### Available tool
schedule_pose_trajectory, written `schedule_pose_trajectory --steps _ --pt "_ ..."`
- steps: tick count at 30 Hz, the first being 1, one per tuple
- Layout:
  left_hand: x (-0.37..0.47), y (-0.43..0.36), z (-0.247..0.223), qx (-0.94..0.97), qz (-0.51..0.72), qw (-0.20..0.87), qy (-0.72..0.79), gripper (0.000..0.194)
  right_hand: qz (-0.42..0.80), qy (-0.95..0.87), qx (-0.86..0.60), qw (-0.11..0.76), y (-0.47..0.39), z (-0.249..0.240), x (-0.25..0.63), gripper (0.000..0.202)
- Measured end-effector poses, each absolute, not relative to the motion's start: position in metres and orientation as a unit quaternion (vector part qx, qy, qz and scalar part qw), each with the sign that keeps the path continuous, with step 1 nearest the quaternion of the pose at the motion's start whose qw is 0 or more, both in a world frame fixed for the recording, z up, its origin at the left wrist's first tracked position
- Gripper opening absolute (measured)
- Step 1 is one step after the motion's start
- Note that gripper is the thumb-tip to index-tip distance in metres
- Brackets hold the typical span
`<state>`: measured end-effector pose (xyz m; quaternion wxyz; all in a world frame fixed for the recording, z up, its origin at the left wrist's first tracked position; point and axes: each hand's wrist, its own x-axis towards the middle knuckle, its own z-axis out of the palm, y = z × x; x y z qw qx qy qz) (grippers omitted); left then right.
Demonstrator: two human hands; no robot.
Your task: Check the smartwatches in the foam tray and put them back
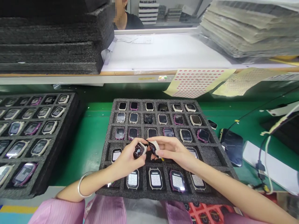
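Note:
My left hand [129,159] is closed on a smartwatch case [138,151] with a pale frame, its dark screen lit with some graphics. My right hand [171,149] pinches a second smartwatch case [153,148], tilted on edge, also pale-framed with a dark face. The two cases are held close together; whether they touch I cannot tell. Both hands are above a black foam tray [107,132] whose compartments hold strapless smartwatch cases with white, purple or black frames. In the front rows, several cases, such as the white-framed case [155,178], show lit white screens.
Another foam tray [74,107] of watch cases lies to the left. On the right are a black phone [231,149], a white board [268,165] and cables [267,149]. Foam sheets [51,46] and plastic-wrapped trays [252,28] load the shelf [163,56]; a person [127,20] is beyond.

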<state>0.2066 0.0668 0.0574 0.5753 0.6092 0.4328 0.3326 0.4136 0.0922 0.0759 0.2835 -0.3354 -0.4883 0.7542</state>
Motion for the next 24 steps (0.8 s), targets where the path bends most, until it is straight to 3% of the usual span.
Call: schedule_pose_trajectory --steps 8,24 --pt "0.206 0.067 0.058 0.619 0.331 0.566 0.432 0.033 0.716 -0.539 -0.346 0.279 0.090 0.079 0.412 0.036" --pt "0.204 0.065 0.061 0.604 0.329 0.578 0.440 0.032 0.467 -0.758 -0.352 0.291 0.082 0.080 0.413 0.036"
